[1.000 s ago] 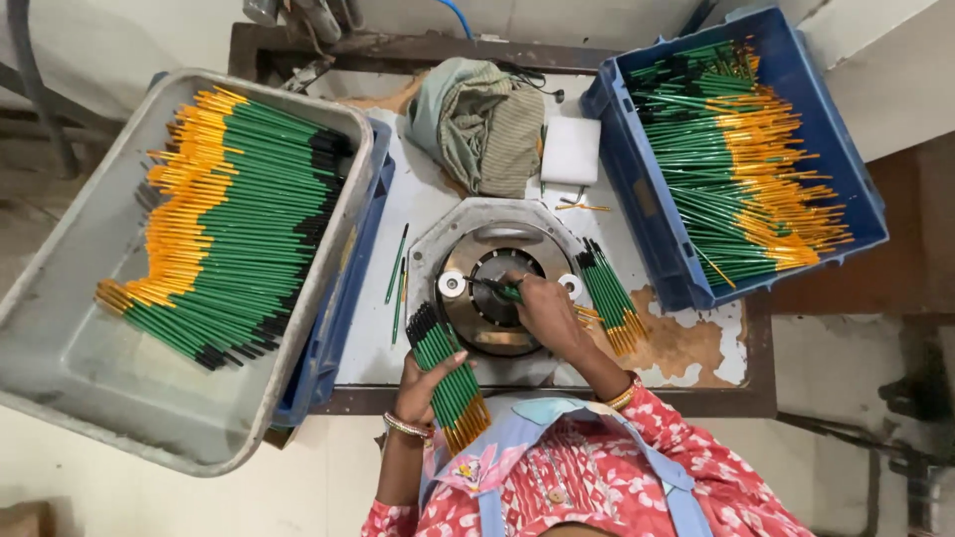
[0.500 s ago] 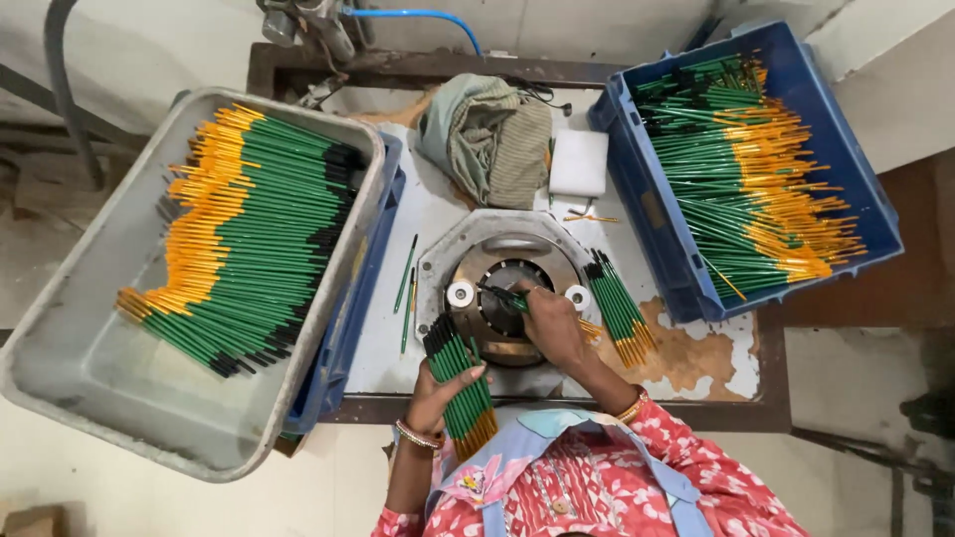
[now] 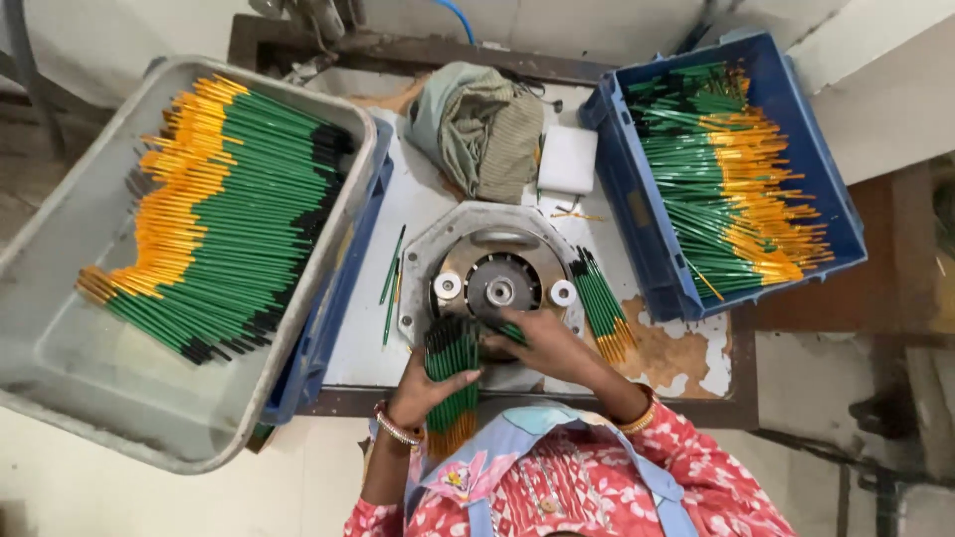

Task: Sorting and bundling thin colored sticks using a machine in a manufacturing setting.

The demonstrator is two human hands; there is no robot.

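Green pencils fill the grey tray (image 3: 60, 358) at left and the blue crate (image 3: 826, 199) at right. Between them sits the round machine (image 3: 492, 283), its front edge near the table's edge. The left hand (image 3: 428, 388) clasps a pencil bundle (image 3: 453, 383); the right hand (image 3: 542, 343) pinches one pencil (image 3: 512, 333) at the machine, apparently feeding. Room is tight.

A worn white tabletop (image 3: 438, 209) with a dark metal frame is standing on a pale concrete floor (image 3: 875, 109); its paint is peeling brown. Even, soft light is falling across everything.
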